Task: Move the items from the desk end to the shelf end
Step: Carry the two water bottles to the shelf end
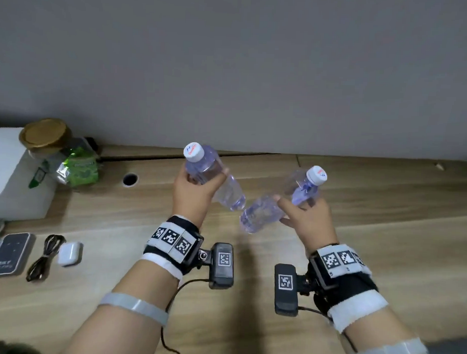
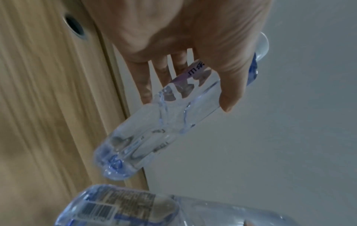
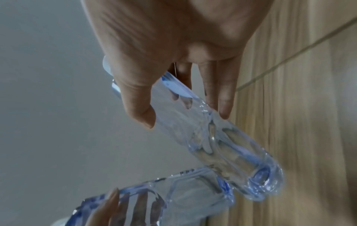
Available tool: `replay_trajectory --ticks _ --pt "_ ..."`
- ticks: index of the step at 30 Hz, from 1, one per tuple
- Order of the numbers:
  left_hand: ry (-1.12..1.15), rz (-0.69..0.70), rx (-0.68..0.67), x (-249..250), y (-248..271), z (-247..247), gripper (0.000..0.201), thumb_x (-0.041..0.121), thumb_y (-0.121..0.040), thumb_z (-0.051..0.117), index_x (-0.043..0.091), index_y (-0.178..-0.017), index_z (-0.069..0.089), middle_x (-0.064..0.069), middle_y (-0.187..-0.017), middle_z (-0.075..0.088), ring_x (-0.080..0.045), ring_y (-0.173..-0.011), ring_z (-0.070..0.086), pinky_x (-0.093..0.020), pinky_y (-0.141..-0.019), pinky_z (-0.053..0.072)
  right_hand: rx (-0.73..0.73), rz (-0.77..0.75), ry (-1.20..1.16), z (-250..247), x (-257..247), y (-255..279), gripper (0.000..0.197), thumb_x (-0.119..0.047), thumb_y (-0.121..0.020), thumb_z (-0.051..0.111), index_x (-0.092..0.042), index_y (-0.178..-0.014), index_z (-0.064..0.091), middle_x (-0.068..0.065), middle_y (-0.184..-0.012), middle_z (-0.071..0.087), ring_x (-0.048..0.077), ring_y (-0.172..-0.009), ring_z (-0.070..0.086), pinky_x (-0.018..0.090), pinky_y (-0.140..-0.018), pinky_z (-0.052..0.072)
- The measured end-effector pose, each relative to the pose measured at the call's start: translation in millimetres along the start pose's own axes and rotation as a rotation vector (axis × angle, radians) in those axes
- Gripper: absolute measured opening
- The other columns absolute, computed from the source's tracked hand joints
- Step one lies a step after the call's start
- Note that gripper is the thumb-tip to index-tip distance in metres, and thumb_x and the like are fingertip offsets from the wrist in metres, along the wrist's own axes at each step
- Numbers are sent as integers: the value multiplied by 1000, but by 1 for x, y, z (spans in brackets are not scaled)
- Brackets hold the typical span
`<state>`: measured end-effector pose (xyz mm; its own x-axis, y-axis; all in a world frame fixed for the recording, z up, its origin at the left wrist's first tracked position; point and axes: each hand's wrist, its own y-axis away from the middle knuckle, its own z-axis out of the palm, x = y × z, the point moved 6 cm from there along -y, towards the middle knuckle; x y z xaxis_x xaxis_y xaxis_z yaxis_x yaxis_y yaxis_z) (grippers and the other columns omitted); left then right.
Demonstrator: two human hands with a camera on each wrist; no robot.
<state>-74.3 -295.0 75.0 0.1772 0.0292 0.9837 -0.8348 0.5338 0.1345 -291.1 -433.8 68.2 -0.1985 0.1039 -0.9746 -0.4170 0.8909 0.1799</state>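
1. Left hand (image 1: 193, 192) of ours grips one clear water bottle (image 1: 214, 176), fingers and thumb curled round its upper body; the bottle is held in the air above the wooden desk (image 1: 384, 235), tilted with its white cap (image 1: 193, 152) up and to the far left and its base pointing right.
2. Our right hand (image 1: 309, 219) grips a second water bottle (image 1: 273, 204) the same way, above the desk, tilted so its cap points far right and its base near left.
3. We see the two bases close together between our hands; whether they touch we cannot tell.
4. At the far left stands a white box (image 1: 12, 174), with a gold-lidded jar (image 1: 44, 134) and a green packet (image 1: 81, 169) beside it.
5. Near left, we see a dark flat device (image 1: 10, 253), a coiled black cable (image 1: 45, 257) and a white earbud case (image 1: 70, 253) lying on the desk.
6. A round cable hole (image 1: 130, 179) sits in the desk left of our left hand.
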Motion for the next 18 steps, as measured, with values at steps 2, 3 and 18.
replay_trajectory --ticks 2,3,18 --pt "13 14 -72 7 35 50 50 32 -67 91 29 -110 66 4 -107 76 -17 -102 72 -54 -94 56 78 -39 -55 -68 -9 17 58 -40 -57 85 -29 -110 64 -5 -101 72 22 -97 70 51 -82 59" --pt "16 23 -110 10 55 78 52 32 -66 91 28 -112 66 3 -109 76 -19 -104 72 -55 -95 55 109 -60 -56 -103 -11 25 57 -42 -58 86 -33 -109 63 -8 -103 71 21 -99 70 51 -85 58" --pt "110 86 -624 28 318 478 32 14 -77 84 25 -102 68 1 -98 77 -20 -91 73 -50 -91 58 808 -171 -119 -581 -5 152 58 -49 -54 84 -33 -104 60 -15 -92 70 16 -92 70 50 -88 57"
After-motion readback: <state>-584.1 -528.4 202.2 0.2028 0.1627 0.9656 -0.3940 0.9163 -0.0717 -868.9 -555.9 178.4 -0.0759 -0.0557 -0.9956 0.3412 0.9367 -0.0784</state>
